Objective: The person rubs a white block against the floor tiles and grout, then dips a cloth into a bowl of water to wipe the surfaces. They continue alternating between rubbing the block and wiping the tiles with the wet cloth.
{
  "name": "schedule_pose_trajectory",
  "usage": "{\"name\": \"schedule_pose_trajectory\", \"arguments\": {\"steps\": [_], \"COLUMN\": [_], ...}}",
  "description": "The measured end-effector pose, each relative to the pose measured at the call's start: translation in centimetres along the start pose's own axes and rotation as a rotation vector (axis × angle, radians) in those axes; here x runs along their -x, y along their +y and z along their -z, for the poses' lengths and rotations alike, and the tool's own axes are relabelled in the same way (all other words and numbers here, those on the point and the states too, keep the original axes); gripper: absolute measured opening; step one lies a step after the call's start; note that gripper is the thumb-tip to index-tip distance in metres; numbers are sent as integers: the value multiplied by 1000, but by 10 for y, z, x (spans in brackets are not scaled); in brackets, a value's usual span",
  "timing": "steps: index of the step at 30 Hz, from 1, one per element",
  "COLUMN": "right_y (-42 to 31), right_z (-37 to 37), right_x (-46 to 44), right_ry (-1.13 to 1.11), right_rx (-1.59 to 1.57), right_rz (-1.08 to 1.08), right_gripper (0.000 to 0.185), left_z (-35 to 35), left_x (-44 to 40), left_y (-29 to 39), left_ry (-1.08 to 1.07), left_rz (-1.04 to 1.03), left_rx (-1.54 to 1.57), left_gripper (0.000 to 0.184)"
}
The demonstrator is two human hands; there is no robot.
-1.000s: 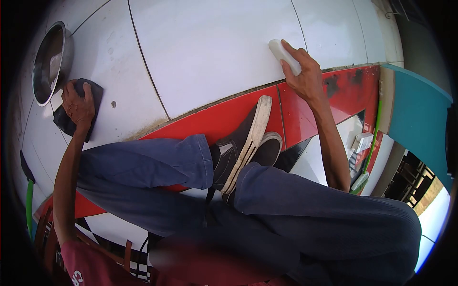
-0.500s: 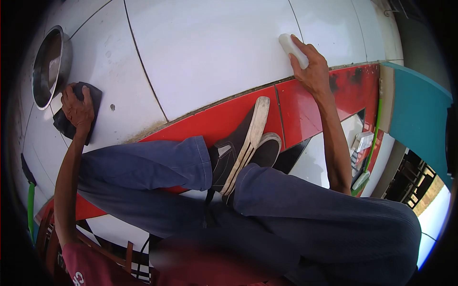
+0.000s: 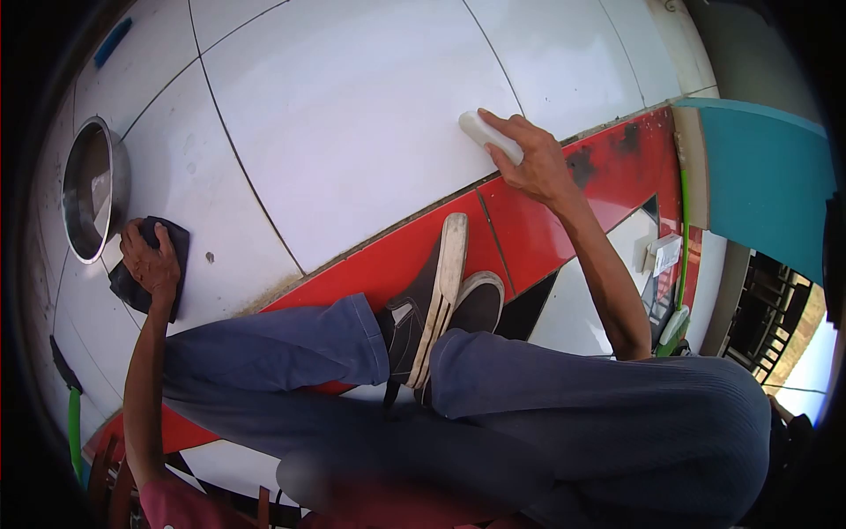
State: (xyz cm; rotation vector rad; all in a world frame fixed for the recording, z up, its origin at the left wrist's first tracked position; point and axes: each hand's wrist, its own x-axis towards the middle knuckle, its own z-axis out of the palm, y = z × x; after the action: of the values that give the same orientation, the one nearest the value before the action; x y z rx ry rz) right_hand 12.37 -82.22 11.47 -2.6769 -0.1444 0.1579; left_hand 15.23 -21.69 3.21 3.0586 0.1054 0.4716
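My left hand (image 3: pixel 152 263) rests on a black object (image 3: pixel 176 256) lying on the white tiles, its fingers curled over the top. Just beyond that hand is a round metal bowl (image 3: pixel 116 181) with liquid in it. At the upper right, my right hand (image 3: pixel 533 163) grips a white oblong block (image 3: pixel 490 137), with the thumb on one side and the fingers on the other. The block is at the white tiled surface (image 3: pixel 352 106), near its edge with the red tiles.
My crossed legs and a dark shoe with a white sole (image 3: pixel 448 278) are below the red tile border (image 3: pixel 529 234). A green-handled tool (image 3: pixel 75 432) lies far left. A small white box (image 3: pixel 665 253) and a teal panel (image 3: pixel 767 185) are at right.
The head view has shifted, so the bowl and left hand appear lower and a blue item shows at the top left. My right hand, still holding the white block, appears further left and lower.
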Motion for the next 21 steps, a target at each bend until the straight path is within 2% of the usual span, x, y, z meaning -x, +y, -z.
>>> {"name": "schedule_pose_trajectory", "arguments": {"steps": [4,7,10,13,14,17,18,21], "right_y": [15,-5,-1,-2,-11,-6,-8,-10], "right_z": [2,-10,-10,-13,-15,-16,-7,-19], "right_x": [-9,2,-3,0,6,3,-3,3], "right_ry": [205,44,130,151,38,79,129,81], "right_rx": [82,-1,-90,-5,-28,-3,-28,-24], "right_rz": [-244,-22,-132,-155,-49,-51,-220,-66], "right_gripper": [48,49,49,50,50,52,52,52], "left_z": [6,6,13,16,16,15,15,15], "left_x": [1,1,0,-1,0,-2,-1,-1], "left_y": [7,10,16,17,17,18,16,17], "left_ry": [17,16,-11,-30,-29,-24,-27,-31], "left_rz": [4,12,15,12,15,2,-3,9], "left_rx": [28,20,40,46,39,45,49,26], "left_gripper": [33,34,35,35,36,36,36,36]}}
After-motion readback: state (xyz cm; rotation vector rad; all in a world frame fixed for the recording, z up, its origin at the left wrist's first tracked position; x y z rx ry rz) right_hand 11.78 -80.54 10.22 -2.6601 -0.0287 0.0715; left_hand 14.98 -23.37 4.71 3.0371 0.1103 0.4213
